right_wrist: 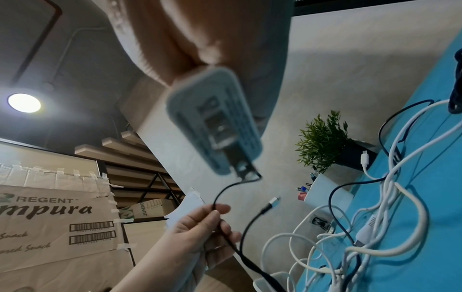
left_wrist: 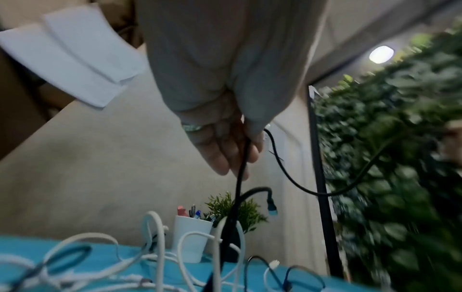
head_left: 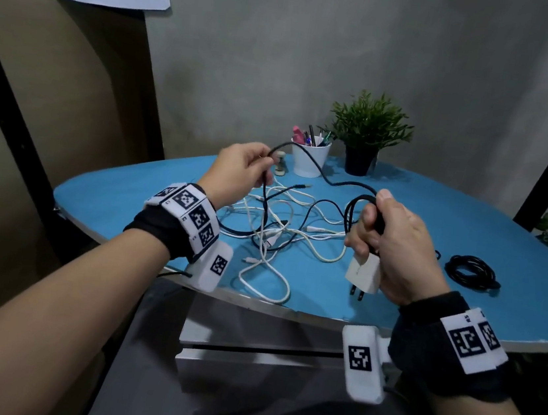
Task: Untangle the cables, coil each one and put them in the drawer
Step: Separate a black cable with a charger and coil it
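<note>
A person's two hands are raised above a blue table [head_left: 470, 231], sharing one black cable [head_left: 334, 180]. The left hand [head_left: 239, 172] pinches the cable between thumb and fingers. The right hand [head_left: 395, 246] is closed around several loops of it, together with a white charger plug [head_left: 363, 273]. Below them, a tangle of white and black cables [head_left: 277, 228] lies on the table. A coiled black cable [head_left: 472, 271] rests apart, to the right.

Light: we see a round glowing ceiling lamp [right_wrist: 24, 103] glaring overhead; the room is dim.
Blur: the green leafy wall [left_wrist: 400, 158] smears; the white plastic charger plug [right_wrist: 215, 122] is unfocused.
Distortion: edges bow.
</note>
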### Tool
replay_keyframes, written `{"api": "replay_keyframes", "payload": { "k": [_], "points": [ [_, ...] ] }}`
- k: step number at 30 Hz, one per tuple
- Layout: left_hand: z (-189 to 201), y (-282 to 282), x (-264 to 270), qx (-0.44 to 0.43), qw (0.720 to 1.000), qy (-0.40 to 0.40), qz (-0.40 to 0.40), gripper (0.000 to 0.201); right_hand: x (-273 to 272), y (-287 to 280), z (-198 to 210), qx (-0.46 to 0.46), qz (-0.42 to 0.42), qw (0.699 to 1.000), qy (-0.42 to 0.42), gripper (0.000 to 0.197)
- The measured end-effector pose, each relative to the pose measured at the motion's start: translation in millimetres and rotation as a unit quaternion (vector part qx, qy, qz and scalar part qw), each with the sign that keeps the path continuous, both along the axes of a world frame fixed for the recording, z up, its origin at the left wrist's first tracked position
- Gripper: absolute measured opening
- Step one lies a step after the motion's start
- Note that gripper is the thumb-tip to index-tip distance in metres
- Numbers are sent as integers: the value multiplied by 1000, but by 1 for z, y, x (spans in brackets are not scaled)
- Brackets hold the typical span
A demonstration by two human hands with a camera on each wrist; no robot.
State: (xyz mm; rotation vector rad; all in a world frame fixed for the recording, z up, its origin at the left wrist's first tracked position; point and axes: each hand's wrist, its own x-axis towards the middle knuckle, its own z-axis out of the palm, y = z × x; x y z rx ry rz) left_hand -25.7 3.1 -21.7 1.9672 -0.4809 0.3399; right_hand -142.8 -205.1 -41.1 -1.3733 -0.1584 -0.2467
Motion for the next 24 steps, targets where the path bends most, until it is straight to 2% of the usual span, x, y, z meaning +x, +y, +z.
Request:
{"api": "replay_keyframes", "payload": {
  "k": [2,5,7,9,12,15,18,19,21,24],
  "points": [
    [-2,-1,-3,115,993,-32,-8,20,-1,2,4,31,-4,999,-14,41],
    [-5,-6,-10,345,935,-80,-29,25,0,2,10,65,-21,997,-32,40],
    [-8,-11,-15,431,895,-99,-62,27,1,1,11,67,-28,996,-46,39],
    [-13,-17,-22,471,871,-95,-104,28,3,0,10,104,-30,993,-53,37],
    [-24,-21,-36,495,849,-97,-156,29,6,-2,10,174,-59,981,-63,34],
    [-40,-16,-45,485,844,-117,-200,22,12,-9,10,204,-108,970,-80,31],
    [-50,-7,-48,473,844,-124,-221,23,16,-18,9,199,-143,965,-91,29],
    [-49,-5,-49,456,850,-137,-224,24,15,-19,8,163,-165,969,-88,30],
    [-45,-3,-49,407,869,-178,-218,27,13,-20,4,18,-220,972,-74,33],
    [-33,-3,-47,319,900,-236,-178,35,10,-20,0,-199,-243,946,-73,33]
  ]
}}
